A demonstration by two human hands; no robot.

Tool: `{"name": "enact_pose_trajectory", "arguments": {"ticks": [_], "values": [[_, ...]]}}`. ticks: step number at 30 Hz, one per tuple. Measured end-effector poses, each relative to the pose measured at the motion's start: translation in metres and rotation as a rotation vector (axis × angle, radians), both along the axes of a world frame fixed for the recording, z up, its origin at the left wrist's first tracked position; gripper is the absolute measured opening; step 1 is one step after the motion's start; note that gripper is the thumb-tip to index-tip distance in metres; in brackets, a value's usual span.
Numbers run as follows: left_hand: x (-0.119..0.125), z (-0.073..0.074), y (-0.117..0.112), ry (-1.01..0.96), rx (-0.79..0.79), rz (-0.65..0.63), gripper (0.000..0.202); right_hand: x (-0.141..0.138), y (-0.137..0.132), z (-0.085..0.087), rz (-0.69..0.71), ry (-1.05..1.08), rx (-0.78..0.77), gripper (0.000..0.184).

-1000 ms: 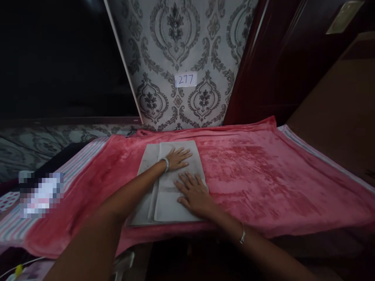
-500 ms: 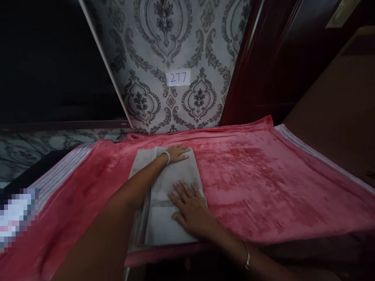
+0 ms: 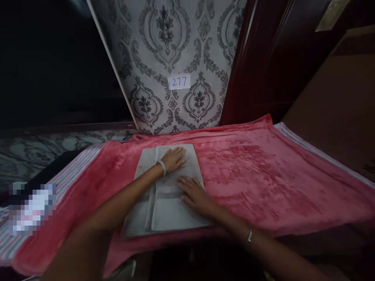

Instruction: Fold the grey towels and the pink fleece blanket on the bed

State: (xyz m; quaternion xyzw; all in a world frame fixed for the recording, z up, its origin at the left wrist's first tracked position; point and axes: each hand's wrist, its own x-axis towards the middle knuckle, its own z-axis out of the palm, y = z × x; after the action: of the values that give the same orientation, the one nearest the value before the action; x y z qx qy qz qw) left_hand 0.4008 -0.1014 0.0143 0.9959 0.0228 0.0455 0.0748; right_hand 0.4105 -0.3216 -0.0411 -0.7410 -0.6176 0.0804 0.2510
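Note:
A pale grey folded cloth (image 3: 172,212) lies on a pink-red plush blanket (image 3: 243,168). Its top layer is folded lengthwise over a wider layer that shows along the left side. My left hand (image 3: 173,158), with a bracelet at the wrist, rests flat on the cloth's far part, fingers stretched out. Nearer to me, my right hand (image 3: 195,195) lies palm down on the cloth's right side, its fingers spread a little. Neither hand grips anything. The exact kind of cloth cannot be made out.
A dark television screen (image 3: 52,70) stands at the left before patterned wallpaper (image 3: 164,35). A paper label (image 3: 179,81) marked 277 is on the wall. A dark red door (image 3: 263,62) and a brown panel (image 3: 336,86) are at the right. Striped fabric (image 3: 79,166) shows beside the blanket.
My left hand has slid a little toward me and left on the cloth. My right hand has shifted slightly away and right. The cloth's near end lies flatter and wider.

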Motion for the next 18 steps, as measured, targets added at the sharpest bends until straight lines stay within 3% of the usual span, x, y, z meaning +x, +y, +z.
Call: {"name": "enact_pose_trajectory", "arguments": {"ticks": [4,8,12,18], "values": [[-0.086,-0.018,-0.053,-0.056,-0.046,0.02,0.054,0.038,0.014,0.004,-0.052,-0.012,0.115,0.052],[-0.142,-0.051,-0.104,-0.031,-0.028,0.006,0.079,0.067,0.035,0.009,0.116,-0.167,-0.04,0.052],[-0.155,-0.067,-0.121,-0.052,-0.045,0.031,0.088,0.094,0.06,0.012,0.004,-0.241,-0.188,0.064],[-0.154,-0.061,-0.12,0.027,-0.129,0.04,0.087,0.141,0.104,0.014,-0.167,-0.18,-0.287,0.064]]}}
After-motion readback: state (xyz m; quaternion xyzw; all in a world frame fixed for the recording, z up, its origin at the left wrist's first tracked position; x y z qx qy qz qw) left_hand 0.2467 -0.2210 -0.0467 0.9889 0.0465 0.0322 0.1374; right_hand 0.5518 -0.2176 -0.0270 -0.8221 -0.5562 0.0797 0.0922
